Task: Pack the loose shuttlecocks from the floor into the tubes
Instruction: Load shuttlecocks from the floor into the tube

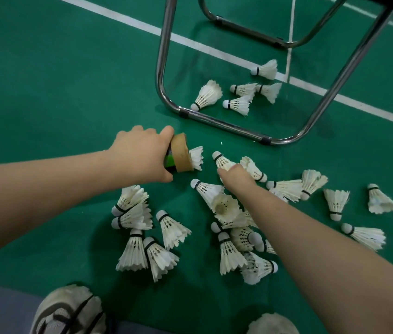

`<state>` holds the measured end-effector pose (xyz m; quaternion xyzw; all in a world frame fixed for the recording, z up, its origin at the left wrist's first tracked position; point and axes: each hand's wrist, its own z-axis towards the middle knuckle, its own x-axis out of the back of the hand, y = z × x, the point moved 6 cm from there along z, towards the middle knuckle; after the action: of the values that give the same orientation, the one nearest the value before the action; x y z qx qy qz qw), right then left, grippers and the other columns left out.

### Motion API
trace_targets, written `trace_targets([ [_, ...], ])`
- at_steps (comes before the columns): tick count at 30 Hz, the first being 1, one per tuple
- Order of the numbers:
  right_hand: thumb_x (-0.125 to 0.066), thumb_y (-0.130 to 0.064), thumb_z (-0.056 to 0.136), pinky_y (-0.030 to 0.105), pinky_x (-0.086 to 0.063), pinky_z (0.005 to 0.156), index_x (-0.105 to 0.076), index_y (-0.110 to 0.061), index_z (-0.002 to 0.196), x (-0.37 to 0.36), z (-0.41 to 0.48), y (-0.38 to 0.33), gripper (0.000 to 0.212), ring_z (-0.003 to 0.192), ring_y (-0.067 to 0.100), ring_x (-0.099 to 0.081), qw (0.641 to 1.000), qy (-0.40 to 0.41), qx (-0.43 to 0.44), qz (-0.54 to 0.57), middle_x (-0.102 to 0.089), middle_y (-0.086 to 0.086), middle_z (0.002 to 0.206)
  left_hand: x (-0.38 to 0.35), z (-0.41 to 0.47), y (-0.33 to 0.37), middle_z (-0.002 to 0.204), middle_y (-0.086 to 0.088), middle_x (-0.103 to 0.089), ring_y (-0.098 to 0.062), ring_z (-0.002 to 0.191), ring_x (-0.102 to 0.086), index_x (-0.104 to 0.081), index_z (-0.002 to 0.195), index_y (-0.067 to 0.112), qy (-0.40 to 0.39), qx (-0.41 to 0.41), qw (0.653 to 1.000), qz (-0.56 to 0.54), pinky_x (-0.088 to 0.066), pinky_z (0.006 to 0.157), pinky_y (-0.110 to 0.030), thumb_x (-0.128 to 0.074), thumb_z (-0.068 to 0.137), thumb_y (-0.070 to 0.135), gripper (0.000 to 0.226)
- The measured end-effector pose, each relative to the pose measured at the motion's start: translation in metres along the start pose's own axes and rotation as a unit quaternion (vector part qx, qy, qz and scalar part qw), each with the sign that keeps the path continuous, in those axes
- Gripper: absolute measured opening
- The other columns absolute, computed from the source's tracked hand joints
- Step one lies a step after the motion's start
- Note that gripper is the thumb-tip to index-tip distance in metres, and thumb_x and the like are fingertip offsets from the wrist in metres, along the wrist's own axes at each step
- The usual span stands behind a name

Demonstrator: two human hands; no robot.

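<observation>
Head view is showing the left hand (142, 153) curling tightly around a tube (181, 153), a packed shuttlecock (196, 158) poking from its mouth. The right hand (236, 177) is resting on a loose shuttlecock (222, 161) on the floor (58, 92); whether its fingers are pinching it cannot be told.
</observation>
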<state>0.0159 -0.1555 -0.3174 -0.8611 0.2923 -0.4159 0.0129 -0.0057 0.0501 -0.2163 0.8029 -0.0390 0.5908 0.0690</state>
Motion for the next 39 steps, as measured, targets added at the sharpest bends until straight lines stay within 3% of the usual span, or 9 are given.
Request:
trace_targets([
  [4,-0.046,-0.046,0.09,0.027,-0.034,0.053,-0.041,-0.008,0.124,-0.009,0.002,-0.004,0.051,0.075,0.021,-0.054,0.998,0.017,0.036,-0.044,-0.06,0.007,0.099,-0.011,0.002,0.003,0.087,0.0,-0.046,-0.023,0.083,-0.043,-0.036,0.114,0.021,-0.018,-0.005,1.0,0.012,-0.039,0.066,-0.033,-0.068,0.07,0.053,0.063],
  [10,-0.048,-0.021,0.095,0.034,-0.046,0.096,-0.052,-0.016,0.13,-0.03,-0.009,-0.012,0.036,0.112,0.024,-0.056,0.982,-0.097,0.095,-0.133,-0.055,0.005,0.13,-0.018,0.003,0.007,0.087,0.001,-0.046,-0.023,0.083,-0.042,-0.035,0.117,0.022,-0.022,-0.006,1.0,0.01,-0.037,0.066,-0.033,-0.067,0.07,0.052,0.065],
  [13,-0.047,-0.008,0.092,0.029,-0.053,0.079,-0.064,-0.021,0.117,-0.026,-0.008,-0.012,0.033,0.09,0.015,-0.062,0.996,-0.028,0.082,0.036,-0.062,-0.001,0.122,-0.02,0.0,0.007,0.087,0.001,-0.045,-0.022,0.084,-0.042,-0.033,0.118,0.023,-0.024,-0.006,1.0,0.018,-0.036,0.066,-0.032,-0.067,0.071,0.052,0.065],
  [16,-0.047,-0.007,0.09,0.017,-0.039,0.047,-0.066,-0.021,0.107,-0.007,-0.018,-0.015,0.029,0.052,0.006,-0.045,0.966,0.081,0.117,0.214,-0.063,-0.009,0.094,-0.024,-0.005,0.006,0.088,0.001,-0.045,-0.022,0.084,-0.041,-0.032,0.116,0.023,-0.031,-0.005,0.999,0.019,-0.035,0.066,-0.032,-0.067,0.072,0.052,0.064],
  [22,-0.044,-0.001,0.086,0.016,-0.032,0.047,-0.054,-0.025,0.082,0.028,-0.081,-0.028,0.026,0.048,0.001,-0.037,0.863,0.197,0.256,0.387,-0.049,-0.008,0.067,-0.03,-0.013,0.003,0.091,0.002,-0.049,-0.021,0.085,-0.042,-0.035,0.118,0.023,-0.037,0.0,0.999,-0.007,-0.036,0.067,-0.032,-0.067,0.071,0.053,0.064],
  [27,-0.044,-0.012,0.084,0.021,-0.033,0.052,-0.046,-0.029,0.081,-0.009,-0.115,-0.054,0.017,0.056,0.002,-0.04,0.883,0.055,0.366,0.289,-0.049,-0.011,0.071,-0.032,-0.019,0.0,0.101,0.0,-0.055,-0.021,0.085,-0.04,-0.034,0.122,0.025,-0.018,0.004,1.0,0.003,-0.036,0.067,-0.032,-0.065,0.069,0.055,0.068],
  [31,-0.041,-0.019,0.097,0.018,-0.036,0.063,-0.045,-0.026,0.102,-0.028,-0.113,-0.055,0.01,0.074,0.001,-0.048,0.902,0.018,0.306,0.303,-0.056,-0.008,0.087,-0.035,-0.027,-0.001,0.103,0.001,-0.055,-0.022,0.092,-0.047,-0.033,0.123,0.026,-0.006,0.001,1.0,-0.003,-0.039,0.071,-0.032,-0.064,0.069,0.055,0.069],
  [35,-0.041,-0.029,0.098,0.027,-0.039,0.071,-0.059,-0.012,0.097,-0.052,-0.114,-0.055,0.025,0.079,0.01,-0.048,0.884,-0.068,0.267,0.377,-0.055,-0.003,0.086,-0.036,-0.031,-0.005,0.103,0.002,-0.055,-0.022,0.095,-0.049,-0.032,0.124,0.026,-0.004,0.007,1.0,-0.016,-0.041,0.073,-0.033,-0.063,0.07,0.053,0.068],
  [39,-0.06,-0.031,0.073,0.027,-0.044,0.078,-0.064,-0.01,0.09,-0.068,-0.11,-0.064,0.027,0.079,0.013,-0.054,0.861,-0.221,0.253,0.381,-0.059,0.003,0.083,-0.04,-0.033,-0.004,0.104,0.0,-0.055,-0.023,0.098,-0.05,-0.034,0.124,0.024,0.007,-0.005,1.0,0.005,-0.039,0.072,-0.034,-0.059,0.073,0.052,0.064],
])
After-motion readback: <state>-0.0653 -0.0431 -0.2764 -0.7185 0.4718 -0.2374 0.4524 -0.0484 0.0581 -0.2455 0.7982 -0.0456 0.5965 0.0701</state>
